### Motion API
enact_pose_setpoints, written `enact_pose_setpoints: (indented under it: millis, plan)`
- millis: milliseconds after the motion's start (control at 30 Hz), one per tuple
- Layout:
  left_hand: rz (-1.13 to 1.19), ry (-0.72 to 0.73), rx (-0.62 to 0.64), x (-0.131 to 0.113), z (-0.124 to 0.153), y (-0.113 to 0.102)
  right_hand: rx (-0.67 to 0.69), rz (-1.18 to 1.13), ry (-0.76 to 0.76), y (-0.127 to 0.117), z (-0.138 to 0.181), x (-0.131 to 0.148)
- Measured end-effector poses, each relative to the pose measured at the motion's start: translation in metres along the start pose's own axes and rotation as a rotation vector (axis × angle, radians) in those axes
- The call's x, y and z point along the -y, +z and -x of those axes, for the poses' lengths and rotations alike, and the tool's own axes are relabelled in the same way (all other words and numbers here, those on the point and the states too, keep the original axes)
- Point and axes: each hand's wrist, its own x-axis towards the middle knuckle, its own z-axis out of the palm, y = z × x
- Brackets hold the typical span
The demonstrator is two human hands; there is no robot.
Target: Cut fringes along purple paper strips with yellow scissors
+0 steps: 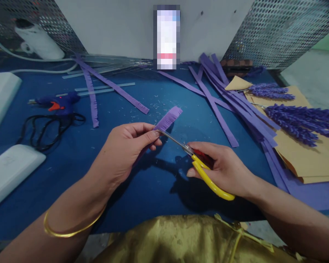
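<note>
Between thumb and fingers, my left hand (pixel 133 148) pinches a purple paper strip (pixel 168 118) whose edge is cut into a short fringe. The fringed end points up and away to the right; the rest is hidden under the palm. My right hand (pixel 222 166) grips a pair of scissors (pixel 212 182) with yellow handles. Their thin metal blades reach left to the strip, with the tips at my left thumb. How far apart the blades stand I cannot tell. Small pale clippings (pixel 156 104) lie scattered on the blue table (pixel 153 197) beyond my hands.
Fringed purple strips (pixel 120 91) lie at the back left, plain purple strips (pixel 211 106) at the right. A blue glue gun (pixel 61 102) with a coiled black cord sits left. Purple lavender stems (pixel 290 124) rest on brown paper (pixel 304 160). A phone (pixel 166 36) leans against the back panel.
</note>
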Motion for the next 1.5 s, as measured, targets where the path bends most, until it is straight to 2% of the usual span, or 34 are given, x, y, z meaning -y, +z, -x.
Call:
enact_pose_setpoints:
  millis: [267,867,1300,1500]
  plan:
    - [-0.038,0.01,0.009,0.0002,-0.0005,-0.0009,0.024,-0.06,0.011,0.0003,0.0022,-0.0016]
    - [0.105,-0.078,0.068,0.0009,-0.0005,0.0018,0.034,-0.072,0.007,-0.0001,0.0018,-0.0016]
    - [0.14,-0.084,0.046,0.0023,-0.0004,0.0013,0.016,-0.075,0.022,0.0017,0.0024,-0.0063]
    - [0.173,-0.121,0.071,-0.0014,-0.0002,0.0005,0.081,-0.249,0.093,0.0006,0.0038,-0.0074]
